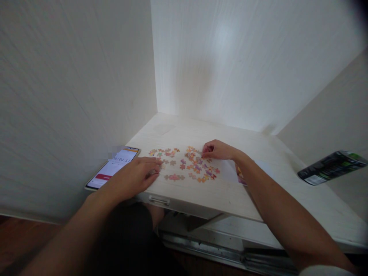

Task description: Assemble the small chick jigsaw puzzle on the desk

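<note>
Loose jigsaw puzzle pieces (197,167) in orange, purple and pink lie in a spread on the white tabletop. Left of them, a partly joined group of pieces (172,153) lies in short rows, with a joined strip (174,177) nearer the front edge. My left hand (145,172) rests on the table, fingers stretched toward the left ends of those rows and partly over them. At the upper right of the loose spread, my right hand (215,149) has its thumb and fingertips pinched together, low over the pieces. What is between the fingertips is too small to make out.
A phone (107,170) showing a running timer lies left of my left hand. Beneath my right forearm is a partly hidden picture card (240,174). A dark can (330,167) stands at the right. Pale panels (201,57) enclose the desk; a drawer handle (159,200) is below the front edge.
</note>
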A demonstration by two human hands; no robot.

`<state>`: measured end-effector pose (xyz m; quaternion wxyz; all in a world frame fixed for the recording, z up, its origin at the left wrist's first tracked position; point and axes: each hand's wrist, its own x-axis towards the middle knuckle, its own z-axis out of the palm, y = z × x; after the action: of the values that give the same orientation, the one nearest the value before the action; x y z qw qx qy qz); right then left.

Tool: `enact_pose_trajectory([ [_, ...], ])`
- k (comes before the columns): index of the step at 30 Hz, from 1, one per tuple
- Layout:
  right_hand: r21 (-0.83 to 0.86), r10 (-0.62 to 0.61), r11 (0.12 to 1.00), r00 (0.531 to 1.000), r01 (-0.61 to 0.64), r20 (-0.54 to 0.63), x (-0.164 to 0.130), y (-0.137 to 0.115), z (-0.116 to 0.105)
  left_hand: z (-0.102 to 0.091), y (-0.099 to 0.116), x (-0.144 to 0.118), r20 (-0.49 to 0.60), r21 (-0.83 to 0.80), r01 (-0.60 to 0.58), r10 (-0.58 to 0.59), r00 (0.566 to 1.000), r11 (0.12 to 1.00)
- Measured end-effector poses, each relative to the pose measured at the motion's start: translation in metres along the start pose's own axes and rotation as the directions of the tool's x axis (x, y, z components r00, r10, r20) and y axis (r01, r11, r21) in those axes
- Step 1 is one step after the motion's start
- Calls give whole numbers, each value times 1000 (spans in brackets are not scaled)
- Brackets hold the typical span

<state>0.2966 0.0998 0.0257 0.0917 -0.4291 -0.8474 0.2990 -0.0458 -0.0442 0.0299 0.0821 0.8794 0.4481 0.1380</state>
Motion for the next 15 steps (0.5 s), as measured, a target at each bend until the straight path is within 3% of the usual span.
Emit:
enact_pose_trajectory([
  [6, -104, -104, 992, 951, 77, -292, 8, -15, 20, 6, 6, 4, -87, 93, 65, -57, 995, 994],
  [10, -183, -194, 975, 891, 128, -410, 11, -21, 28, 12, 15, 12, -83, 138, 85, -74, 994, 987],
  [15, -170, -211, 975, 826, 142, -522, 11, -19, 28, 18, 10, 13, -164, 74, 146, -132, 978, 987],
])
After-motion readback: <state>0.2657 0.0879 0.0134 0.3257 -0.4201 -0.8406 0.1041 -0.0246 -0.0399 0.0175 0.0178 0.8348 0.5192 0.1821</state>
